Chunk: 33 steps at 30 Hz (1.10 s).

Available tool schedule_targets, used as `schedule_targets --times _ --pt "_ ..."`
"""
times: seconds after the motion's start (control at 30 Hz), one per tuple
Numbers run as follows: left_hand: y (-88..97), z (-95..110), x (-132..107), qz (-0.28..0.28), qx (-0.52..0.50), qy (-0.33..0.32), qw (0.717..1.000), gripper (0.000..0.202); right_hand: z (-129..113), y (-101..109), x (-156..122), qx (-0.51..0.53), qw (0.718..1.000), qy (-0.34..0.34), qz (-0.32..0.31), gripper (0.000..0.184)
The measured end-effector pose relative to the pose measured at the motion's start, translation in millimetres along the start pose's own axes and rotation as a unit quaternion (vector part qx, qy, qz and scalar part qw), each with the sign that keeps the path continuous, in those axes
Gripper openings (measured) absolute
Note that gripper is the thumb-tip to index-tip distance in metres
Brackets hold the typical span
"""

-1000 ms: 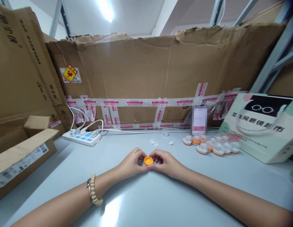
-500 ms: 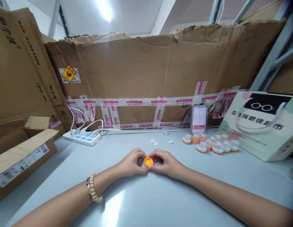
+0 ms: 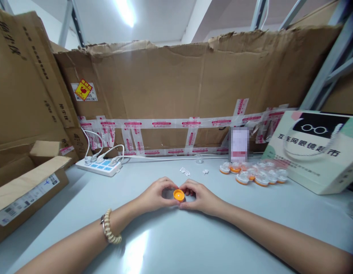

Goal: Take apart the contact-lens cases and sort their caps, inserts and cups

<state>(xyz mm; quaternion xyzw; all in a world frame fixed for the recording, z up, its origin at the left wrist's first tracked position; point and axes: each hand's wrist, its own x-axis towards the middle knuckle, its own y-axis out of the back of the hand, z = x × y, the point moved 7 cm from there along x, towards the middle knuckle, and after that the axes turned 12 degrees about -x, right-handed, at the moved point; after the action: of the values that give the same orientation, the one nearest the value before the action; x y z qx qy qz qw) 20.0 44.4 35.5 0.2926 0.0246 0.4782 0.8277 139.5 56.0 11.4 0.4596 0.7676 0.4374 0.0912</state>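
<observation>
A small round orange cap [image 3: 178, 195] with a raised rim sits between my two hands at the middle of the table, its hollow side facing up. My left hand [image 3: 158, 195] curls around its left side, fingertips behind it and thumb in front. From the right, my right hand [image 3: 199, 196] meets it with bent fingers and thumb close to the rim. The fingers partly hide what lies under the cap. Just beyond my hands lie small white plastic pieces [image 3: 185, 172] and one more white piece [image 3: 205, 172].
Clear-and-orange round cases [image 3: 262, 177] are grouped at the right, in front of a paper bag [image 3: 313, 152]. A small clear part [image 3: 199, 159] is at the back. Left are a power strip [image 3: 99, 166] and an open carton [image 3: 31, 190]. Tall cardboard [image 3: 165, 83] closes off the back.
Both hands stay around the orange cap. My left wrist has shifted slightly left, and the pale edge visible below the cap before is now mostly hidden.
</observation>
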Motion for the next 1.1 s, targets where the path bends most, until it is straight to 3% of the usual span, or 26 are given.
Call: schedule_targets --times 0.37,0.53,0.63,0.73,0.9,1.1 --pt "-1.1 -5.1 0.6 0.036 0.006 0.021 0.999 0.022 -2.8 -1.4 0.8 -0.013 1.0 -0.009 0.015 0.015" --pt "26.0 -11.3 6.7 0.104 0.008 0.04 0.994 0.023 -0.9 -0.9 0.0 -0.02 0.999 -0.016 0.021 0.018" --pt "53.6 -28.7 13.0 0.163 0.058 0.043 0.984 0.025 -0.5 -0.5 -0.5 -0.016 0.999 -0.026 0.013 0.02" --pt "71.3 -53.3 18.8 0.181 0.112 0.048 0.976 0.029 -0.5 -0.2 -0.5 -0.012 0.999 -0.032 0.007 0.019" --pt "80.7 -83.2 21.7 0.187 0.145 0.075 0.969 0.035 0.7 -0.3 -0.2 -0.008 0.999 -0.031 0.006 0.02" --pt "76.8 -80.5 21.0 0.179 0.149 0.081 0.969 0.037 0.7 0.4 -1.0 -0.008 1.0 -0.029 0.007 0.02"
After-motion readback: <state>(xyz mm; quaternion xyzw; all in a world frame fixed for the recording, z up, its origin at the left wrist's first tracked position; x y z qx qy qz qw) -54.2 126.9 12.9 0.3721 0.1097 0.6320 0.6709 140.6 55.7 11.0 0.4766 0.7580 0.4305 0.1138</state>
